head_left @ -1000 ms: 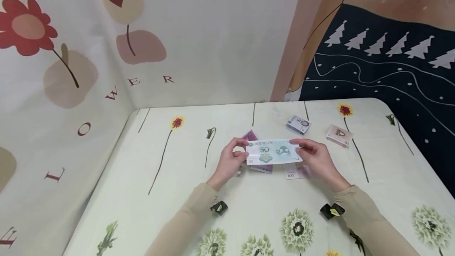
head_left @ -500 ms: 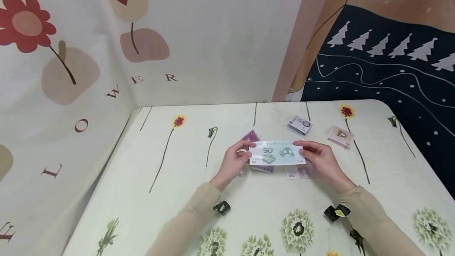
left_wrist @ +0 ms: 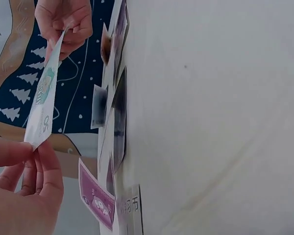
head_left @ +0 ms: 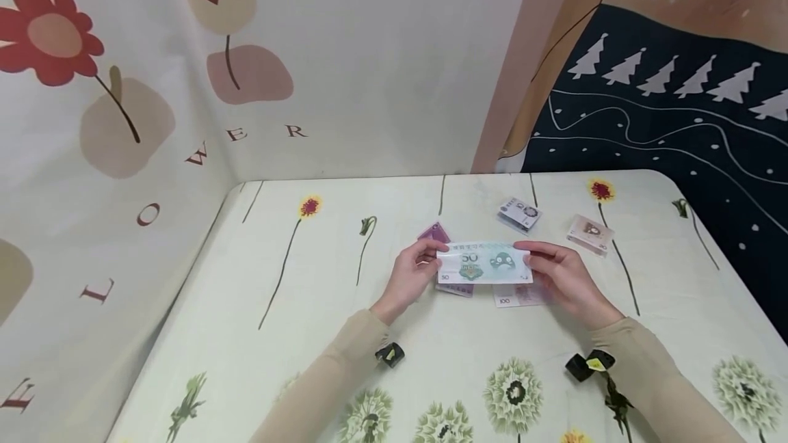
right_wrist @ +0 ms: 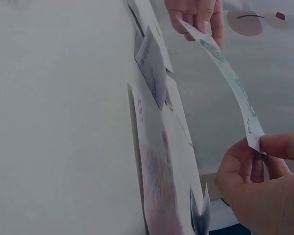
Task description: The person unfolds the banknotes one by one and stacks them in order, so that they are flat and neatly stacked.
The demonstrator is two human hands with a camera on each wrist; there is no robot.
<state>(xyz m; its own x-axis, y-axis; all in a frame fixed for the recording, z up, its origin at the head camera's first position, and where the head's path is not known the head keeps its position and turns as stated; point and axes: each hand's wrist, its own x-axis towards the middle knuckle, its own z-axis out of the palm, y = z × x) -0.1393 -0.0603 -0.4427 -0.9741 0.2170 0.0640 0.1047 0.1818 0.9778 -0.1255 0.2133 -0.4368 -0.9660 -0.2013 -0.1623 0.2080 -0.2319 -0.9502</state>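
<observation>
A pale green play banknote marked 50 [head_left: 484,265] is held flat and face-up to the head camera, stretched between both hands above the table. My left hand [head_left: 409,277] pinches its left end between thumb and fingers. The opposite end is pinched by my right hand [head_left: 568,280]. Seen from the right wrist, the note [right_wrist: 232,81] bows slightly and stands apart from the papers on the table. Beneath it lie a pink 100 note [head_left: 514,297] and a folded purple note [head_left: 434,232], both partly covered in the head view.
Behind the hands, a folded grey-violet note [head_left: 519,215] and a folded brownish note [head_left: 589,234] rest on the flower-printed tablecloth [head_left: 332,251]. A printed curtain [head_left: 382,74] hangs along the table's far edge, and a dark one with white trees [head_left: 659,115] hangs at right.
Both hands have shifted slightly to the right with the 50 banknote, keeping their pinch on its ends. The other notes stay where they were.
</observation>
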